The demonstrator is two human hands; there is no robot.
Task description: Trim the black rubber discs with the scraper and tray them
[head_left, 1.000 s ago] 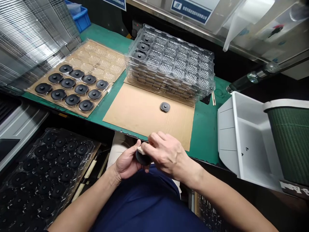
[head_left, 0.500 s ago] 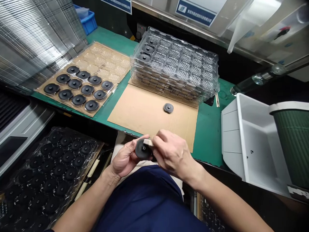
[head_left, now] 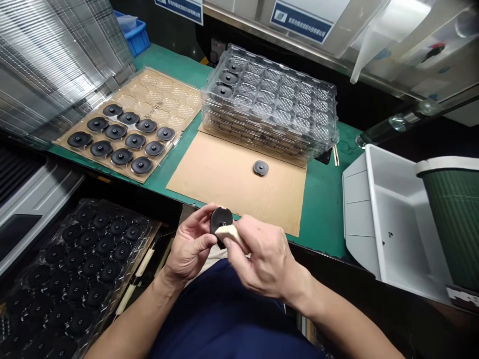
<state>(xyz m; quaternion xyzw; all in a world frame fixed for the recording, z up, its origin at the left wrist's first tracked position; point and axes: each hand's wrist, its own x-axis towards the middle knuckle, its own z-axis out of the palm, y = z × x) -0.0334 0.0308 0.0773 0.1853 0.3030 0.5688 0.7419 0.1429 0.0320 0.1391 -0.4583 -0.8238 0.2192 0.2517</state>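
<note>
Close to my body, just off the bench's front edge, my left hand (head_left: 192,244) grips a round black part (head_left: 220,219) by its rim, its face turned up with a small hub in the middle. Fingers of my right hand (head_left: 262,252) are closed on a pale cream pad or block (head_left: 231,233), whose tip rests against the lower face of the black part. Beyond my hands a single dark round part (head_left: 261,168) lies on a cardboard sheet (head_left: 232,169).
At left on the green bench (head_left: 325,199), a clear tray (head_left: 160,94) holds several black parts. Stacked clear trays (head_left: 269,104) stand behind the cardboard. A grey bin (head_left: 396,219) is at right; a filled tray (head_left: 93,244) sits lower left.
The cream pad has moved from the upper right of the black part down to its lower face. My right hand has shifted slightly down, and the black part has tilted in my left hand.
</note>
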